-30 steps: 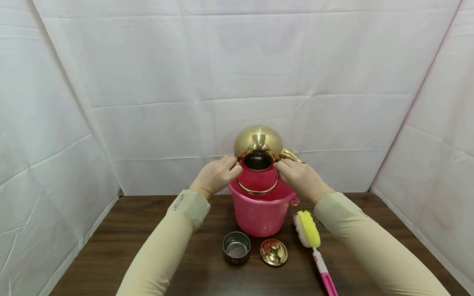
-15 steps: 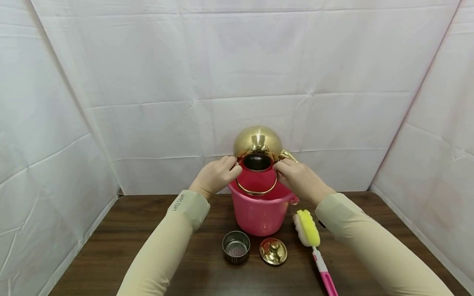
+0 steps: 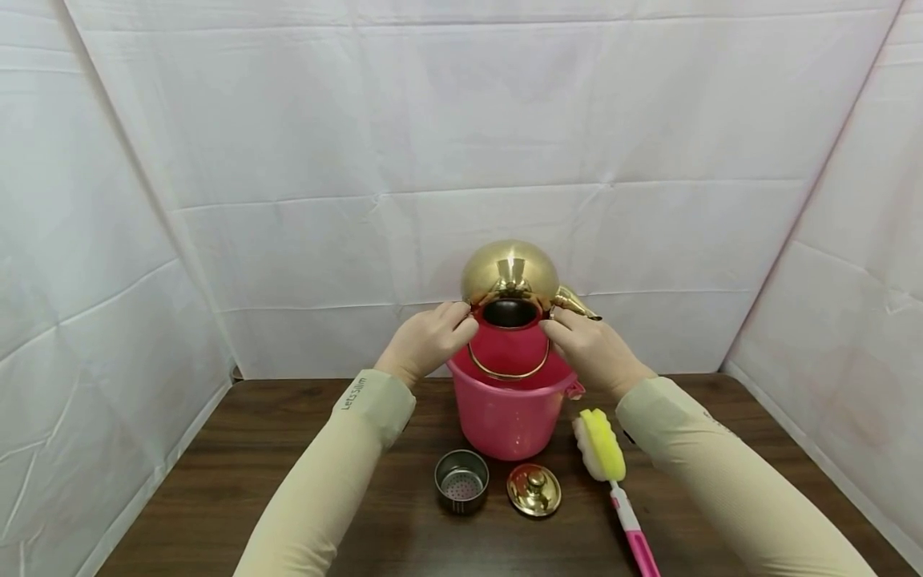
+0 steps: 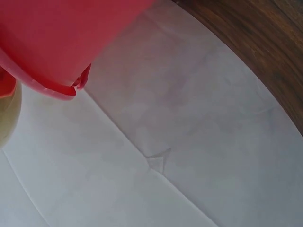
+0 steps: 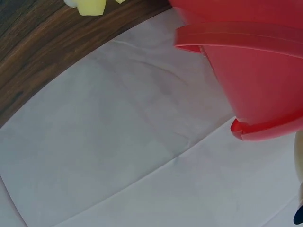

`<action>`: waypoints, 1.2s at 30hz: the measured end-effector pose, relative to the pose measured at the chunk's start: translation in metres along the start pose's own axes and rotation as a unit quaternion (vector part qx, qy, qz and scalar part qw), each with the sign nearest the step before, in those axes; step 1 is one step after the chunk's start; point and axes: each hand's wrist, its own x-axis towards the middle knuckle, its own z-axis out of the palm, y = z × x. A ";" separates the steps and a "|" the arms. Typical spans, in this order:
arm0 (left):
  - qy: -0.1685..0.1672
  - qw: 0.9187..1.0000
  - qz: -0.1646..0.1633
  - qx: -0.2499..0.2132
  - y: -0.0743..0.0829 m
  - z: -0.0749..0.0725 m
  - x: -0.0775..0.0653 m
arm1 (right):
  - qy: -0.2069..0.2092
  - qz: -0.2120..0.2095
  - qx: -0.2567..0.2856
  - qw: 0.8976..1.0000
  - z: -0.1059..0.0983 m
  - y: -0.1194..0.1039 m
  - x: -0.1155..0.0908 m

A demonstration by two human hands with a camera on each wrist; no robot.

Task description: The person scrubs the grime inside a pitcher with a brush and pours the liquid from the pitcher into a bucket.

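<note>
A shiny golden kettle is tipped over a pink bucket, its dark round mouth toward me and its thin bail handle hanging down. My left hand grips the kettle's left side near the handle's end. On the right side, beside the spout, my right hand grips it likewise. Fingertips of both hands are partly hidden. Only slivers of the kettle enter the left wrist view and the right wrist view, where the bucket wall and its rim show large.
In front of the bucket, a metal strainer cup and a golden lid lie on the dark wooden table. A yellow-and-white sponge brush with a pink handle lies to the right. White cloth encloses the back and sides.
The kettle, held by both hands, has shifted slightly to the right and a little upward. More of the spout shows than half a second ago. Objects on the table stay where they were.
</note>
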 end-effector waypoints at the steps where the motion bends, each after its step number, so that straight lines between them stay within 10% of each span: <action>1: 0.001 1.000 0.000 0.000 0.000 0.000 0.000 | 0.000 -0.001 -0.002 1.000 0.000 0.000 0.000; 36: 0.022 1.000 0.011 0.016 0.002 0.003 0.003 | 0.058 -0.043 -0.077 0.994 0.000 0.001 -0.005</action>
